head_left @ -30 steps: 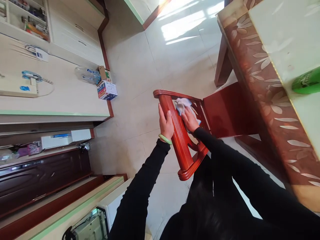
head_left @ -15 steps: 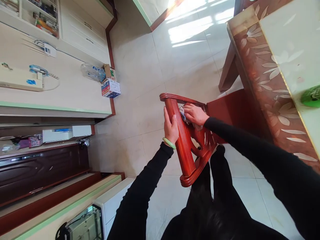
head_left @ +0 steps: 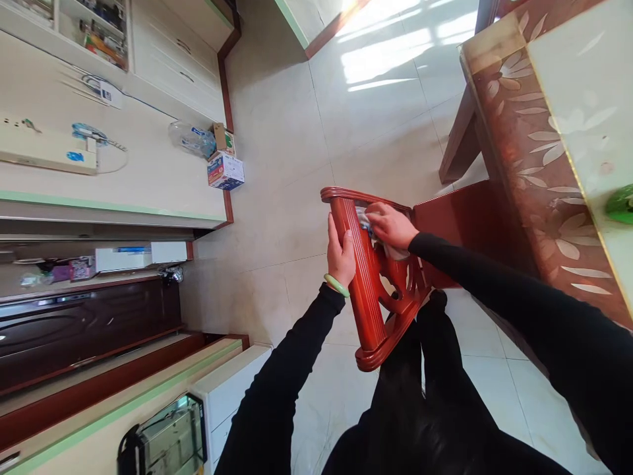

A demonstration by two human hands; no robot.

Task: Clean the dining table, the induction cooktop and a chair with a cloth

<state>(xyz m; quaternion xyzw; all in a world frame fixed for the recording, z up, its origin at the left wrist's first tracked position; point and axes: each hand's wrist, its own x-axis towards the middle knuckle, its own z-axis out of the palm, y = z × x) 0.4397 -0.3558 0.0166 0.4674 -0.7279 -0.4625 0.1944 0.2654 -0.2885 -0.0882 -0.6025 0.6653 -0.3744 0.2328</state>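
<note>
Red lacquered chair [head_left: 459, 234]: left hand [head_left: 341, 254] grips rail [head_left: 363, 297], right hand [head_left: 390, 225] presses cloth [head_left: 395, 251] onto it (loose grip risks slipping).

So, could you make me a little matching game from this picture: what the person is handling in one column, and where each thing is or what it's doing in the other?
Things:
1. Left hand
2. Right hand
3. Green bangle
4. Cloth

Places and states:
A. Around a wrist
B. Gripping the red wooden chair's ribbed rail
C. Crumpled against the chair
D. Pressing on the cloth

Pairs: 1-B, 2-D, 3-A, 4-C.
</note>
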